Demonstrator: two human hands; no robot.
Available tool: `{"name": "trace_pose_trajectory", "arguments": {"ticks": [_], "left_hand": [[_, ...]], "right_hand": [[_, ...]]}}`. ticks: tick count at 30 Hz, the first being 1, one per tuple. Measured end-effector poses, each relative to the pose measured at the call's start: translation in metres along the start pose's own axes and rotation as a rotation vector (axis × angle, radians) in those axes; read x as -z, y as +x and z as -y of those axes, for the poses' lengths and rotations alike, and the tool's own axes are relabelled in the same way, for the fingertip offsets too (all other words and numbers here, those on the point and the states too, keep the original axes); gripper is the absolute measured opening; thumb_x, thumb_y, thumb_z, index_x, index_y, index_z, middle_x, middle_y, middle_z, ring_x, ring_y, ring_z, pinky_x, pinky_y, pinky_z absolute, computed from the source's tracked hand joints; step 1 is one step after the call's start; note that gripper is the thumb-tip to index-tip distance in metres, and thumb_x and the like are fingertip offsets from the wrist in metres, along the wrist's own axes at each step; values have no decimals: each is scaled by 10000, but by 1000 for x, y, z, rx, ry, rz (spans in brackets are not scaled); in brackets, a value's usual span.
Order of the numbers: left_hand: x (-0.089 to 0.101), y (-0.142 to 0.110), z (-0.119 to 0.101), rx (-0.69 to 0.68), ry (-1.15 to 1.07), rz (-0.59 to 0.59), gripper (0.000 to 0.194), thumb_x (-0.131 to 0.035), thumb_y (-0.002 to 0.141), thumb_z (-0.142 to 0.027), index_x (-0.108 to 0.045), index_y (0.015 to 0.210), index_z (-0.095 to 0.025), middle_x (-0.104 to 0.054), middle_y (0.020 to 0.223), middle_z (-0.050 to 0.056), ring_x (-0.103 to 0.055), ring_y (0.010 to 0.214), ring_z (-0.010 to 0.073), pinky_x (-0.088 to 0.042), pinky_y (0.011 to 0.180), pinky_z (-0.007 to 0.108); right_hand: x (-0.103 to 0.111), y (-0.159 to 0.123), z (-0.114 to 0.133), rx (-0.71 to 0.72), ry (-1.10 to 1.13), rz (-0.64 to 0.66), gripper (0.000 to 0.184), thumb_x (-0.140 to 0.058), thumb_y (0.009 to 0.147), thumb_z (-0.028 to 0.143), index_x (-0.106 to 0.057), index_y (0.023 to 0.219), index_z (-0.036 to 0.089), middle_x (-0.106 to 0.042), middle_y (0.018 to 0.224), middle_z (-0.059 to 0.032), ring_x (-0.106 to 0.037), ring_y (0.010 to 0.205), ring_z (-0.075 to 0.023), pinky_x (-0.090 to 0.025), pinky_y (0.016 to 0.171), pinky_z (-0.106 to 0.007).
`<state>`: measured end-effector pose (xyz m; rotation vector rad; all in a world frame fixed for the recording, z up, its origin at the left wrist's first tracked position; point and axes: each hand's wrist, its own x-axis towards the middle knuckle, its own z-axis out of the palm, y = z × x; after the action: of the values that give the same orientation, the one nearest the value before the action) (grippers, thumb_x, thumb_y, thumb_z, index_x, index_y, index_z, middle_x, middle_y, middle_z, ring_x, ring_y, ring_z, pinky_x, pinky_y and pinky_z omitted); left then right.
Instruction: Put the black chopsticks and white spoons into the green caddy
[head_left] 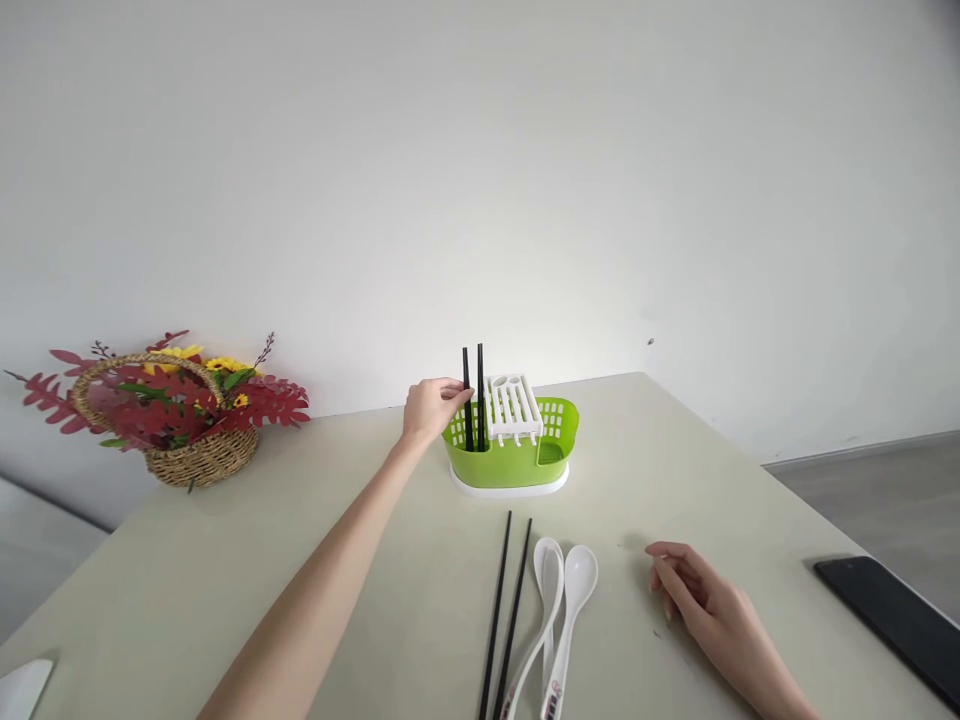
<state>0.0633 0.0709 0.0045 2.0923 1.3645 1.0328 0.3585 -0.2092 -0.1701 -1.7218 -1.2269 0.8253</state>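
A green cutlery holder point(559, 450) with a white slotted insert point(512, 405) stands on the table. Two black chopsticks point(474, 400) stand upright in its left end. My left hand point(431, 406) reaches out to them, its fingertips pinched on the left chopstick. Two more black chopsticks point(506, 615) lie flat in front of the holder, beside two white spoons point(559, 615). My right hand point(701, 595) rests on the table to the right of the spoons, fingers loosely curled and holding nothing.
A wicker basket point(199, 455) of red and yellow artificial flowers sits at the back left by the wall. A black phone point(889, 610) lies near the table's right edge. A white object point(22, 685) shows at the bottom left corner.
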Motion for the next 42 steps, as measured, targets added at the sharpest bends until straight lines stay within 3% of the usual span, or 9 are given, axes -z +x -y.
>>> {"name": "trace_pose_trajectory", "arguments": {"ticks": [8, 12, 15, 19, 21, 25, 29, 37, 42], "left_hand": [[-7, 6, 10, -44, 58, -1, 230, -785, 781, -442, -803, 871, -231, -813, 1017, 61, -726, 1008, 266, -535, 928, 385], [-1, -4, 9, -55, 44, -46, 304, -769, 804, -447, -774, 1004, -219, -780, 1150, 79, -696, 1079, 249, -508, 973, 368], [7, -30, 4, -30, -39, -246, 338, -649, 904, -482, -712, 1098, -212, -737, 1228, 93, -671, 1115, 218, -493, 976, 334], [11, -90, 3, 146, -191, -530, 373, -579, 941, -532, -645, 1099, -200, -717, 1125, 96, -664, 1004, 196, -500, 832, 270], [7, -125, 6, 216, -204, -446, 370, -555, 949, -554, -643, 1040, -206, -715, 982, 66, -657, 894, 188, -489, 757, 258], [-11, -189, 9, 215, -136, -15, 345, -545, 954, -553, -649, 966, -225, -645, 754, 4, -594, 667, 163, -453, 626, 249], [-31, -225, 4, 146, 48, 219, 327, -468, 993, -510, -623, 1015, -223, -637, 778, 14, -601, 664, 170, -472, 655, 278], [-45, -236, -22, 163, 366, 400, 310, -634, 871, -405, -608, 1112, -213, -692, 1091, 103, -683, 1019, 279, -508, 864, 363], [-42, -227, -39, 229, 554, 514, 223, -606, 890, -314, -680, 1044, -172, -705, 1114, 138, -693, 1037, 300, -504, 892, 393]], "right_hand": [[1, -1, 5, -4, -26, -13, 381, -490, 965, 583, -604, 1121, 254, -691, 773, -3, -623, 643, -182, -504, 654, -287], [0, -1, 4, -3, -38, -21, 391, -498, 954, 591, -614, 1119, 257, -701, 779, -2, -634, 640, -182, -507, 653, -286], [0, 0, 2, 8, -33, -30, 400, -492, 960, 594, -599, 1142, 254, -697, 778, -1, -637, 642, -186, -506, 655, -293], [0, 0, -2, 21, -30, -40, 422, -500, 953, 616, -605, 1137, 251, -697, 770, -4, -643, 637, -191, -511, 651, -299], [0, 0, -2, 20, -30, -50, 437, -510, 945, 629, -614, 1134, 248, -703, 772, -10, -646, 630, -193, -515, 641, -302], [1, 0, -3, 9, -11, -75, 449, -533, 928, 625, -626, 1136, 239, -712, 785, -23, -636, 612, -186, -503, 596, -297], [1, 0, -5, -13, 33, -92, 479, -569, 901, 622, -646, 1160, 226, -725, 808, -39, -641, 621, -189, -497, 560, -294], [1, -1, -11, -28, 81, -77, 500, -566, 918, 621, -618, 1197, 209, -721, 837, -56, -649, 660, -197, -512, 561, -300], [3, 1, -16, -33, 71, -62, 533, -558, 912, 641, -612, 1222, 210, -725, 841, -58, -654, 657, -202, -518, 566, -311]]}}
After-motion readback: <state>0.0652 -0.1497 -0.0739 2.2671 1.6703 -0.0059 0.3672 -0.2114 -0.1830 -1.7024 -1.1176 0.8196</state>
